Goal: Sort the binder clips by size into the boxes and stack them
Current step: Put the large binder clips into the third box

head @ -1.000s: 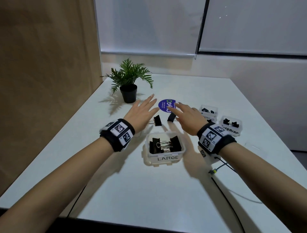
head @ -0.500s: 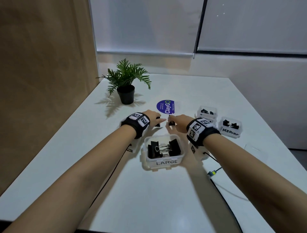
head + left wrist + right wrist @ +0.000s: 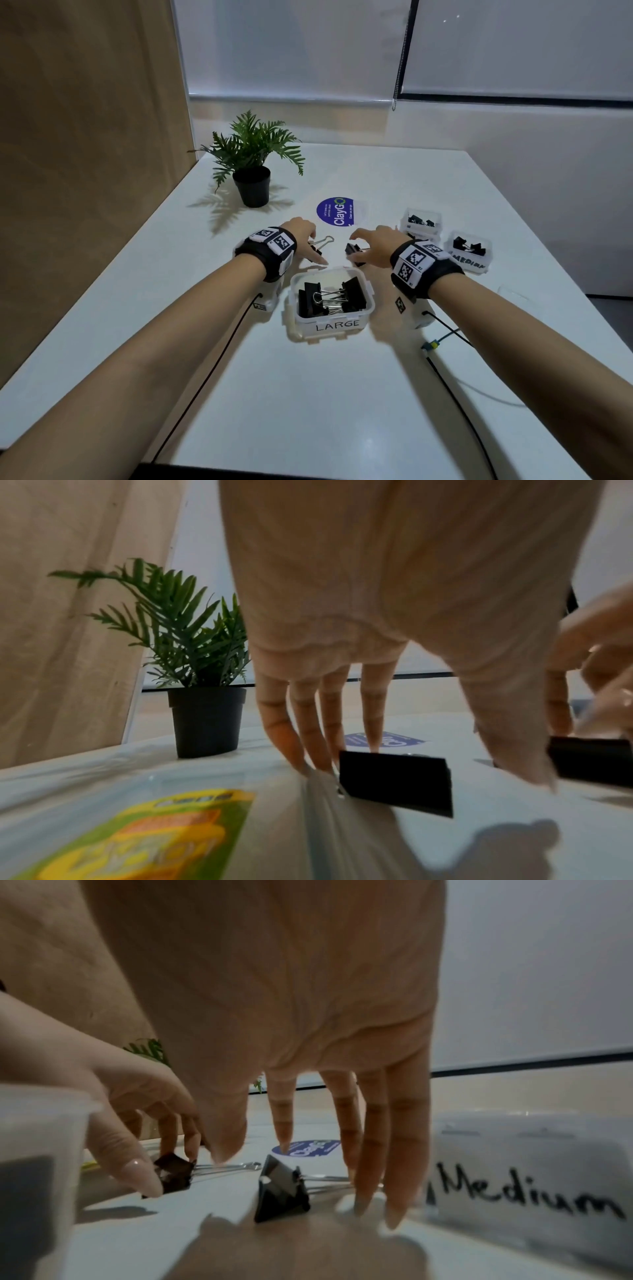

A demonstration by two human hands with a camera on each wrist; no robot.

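Note:
Two loose black binder clips lie on the white table behind the LARGE box [image 3: 330, 323], which holds black clips. My left hand [image 3: 317, 251] pinches the left clip [image 3: 320, 244] [image 3: 394, 780] between thumb and fingertips, and its wire handle points away from me. My right hand [image 3: 356, 246] arches over the right clip [image 3: 352, 253] [image 3: 281, 1188] with fairly straight fingers. Its fingertips [image 3: 363, 1202] touch the wire handles while its thumb stays clear of the clip. The Medium box [image 3: 469, 263] [image 3: 527, 1185] stands to the right, and another clip box [image 3: 422, 222] sits behind it.
A potted plant [image 3: 253, 185] stands at the back left beside a wooden wall. A round blue sticker [image 3: 335, 210] lies just beyond the hands. A clear lid with a yellow-green label [image 3: 154, 831] lies under my left wrist. Cables trail toward the table's front edge.
Both hands have dropped from flat above the table onto the two loose clips. The left one has closed on its clip and turned it, and the right one has curved over the other.

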